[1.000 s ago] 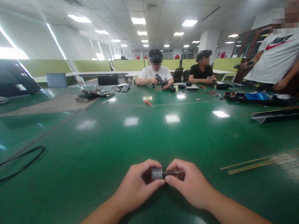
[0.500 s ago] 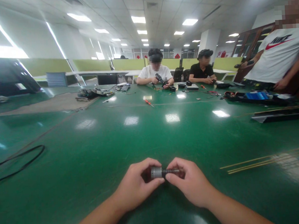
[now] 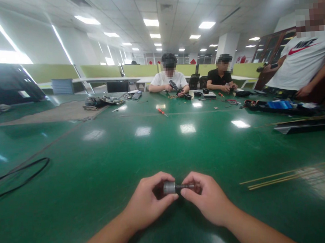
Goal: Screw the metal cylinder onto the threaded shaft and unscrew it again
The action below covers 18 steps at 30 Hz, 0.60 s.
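A short grey metal cylinder (image 3: 169,187) lies level between the thumb and fingers of my left hand (image 3: 148,199), low in the middle of the head view. Out of its right end comes a dark, ridged metal shaft (image 3: 186,186), lighter toward the tip. My right hand (image 3: 205,194) pinches this shaft, with the thumb in front and the fingers curled behind. Both fingertips are close together near where shaft and cylinder meet. What exactly this part is, I cannot tell.
Thin brass-coloured rods (image 3: 287,176) lie to the right, a black cable (image 3: 31,177) to the left. Farther off are a red screwdriver (image 3: 162,112), a black tray (image 3: 308,127) and a pile of parts (image 3: 100,101). Two people sit across the green table (image 3: 142,152); another stands at right.
Both hands keep nearly the same place and grip on the cylinder and shaft. The view has shifted very slightly.
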Motion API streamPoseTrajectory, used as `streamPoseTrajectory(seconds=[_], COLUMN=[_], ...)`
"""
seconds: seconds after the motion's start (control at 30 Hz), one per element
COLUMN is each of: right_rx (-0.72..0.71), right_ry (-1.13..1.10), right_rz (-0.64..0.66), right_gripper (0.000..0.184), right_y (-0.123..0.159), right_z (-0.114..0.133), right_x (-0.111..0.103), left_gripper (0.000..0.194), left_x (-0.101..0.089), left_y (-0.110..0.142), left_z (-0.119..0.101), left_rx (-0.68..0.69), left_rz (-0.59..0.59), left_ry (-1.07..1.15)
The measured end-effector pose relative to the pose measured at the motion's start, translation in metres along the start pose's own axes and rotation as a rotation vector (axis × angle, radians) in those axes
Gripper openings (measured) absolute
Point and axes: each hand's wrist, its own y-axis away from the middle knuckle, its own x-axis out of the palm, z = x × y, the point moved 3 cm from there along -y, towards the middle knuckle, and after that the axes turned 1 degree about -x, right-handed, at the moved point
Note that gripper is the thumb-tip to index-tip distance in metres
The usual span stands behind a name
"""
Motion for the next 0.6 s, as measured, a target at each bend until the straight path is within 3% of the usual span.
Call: streamPoseTrajectory(seconds=[0.6], right_rx=[-0.004], right_ry=[-0.015], right_rz=[-0.005], right_gripper=[0.006], right_y=[0.0008], right_z=[0.0003], right_x=[-0.0004], left_gripper=[0.021], left_x=[-0.0003], left_y=[0.0012], left_z=[0.0031], left_rx=[0.010], left_rz=[-0.022], left_ry=[-0.042])
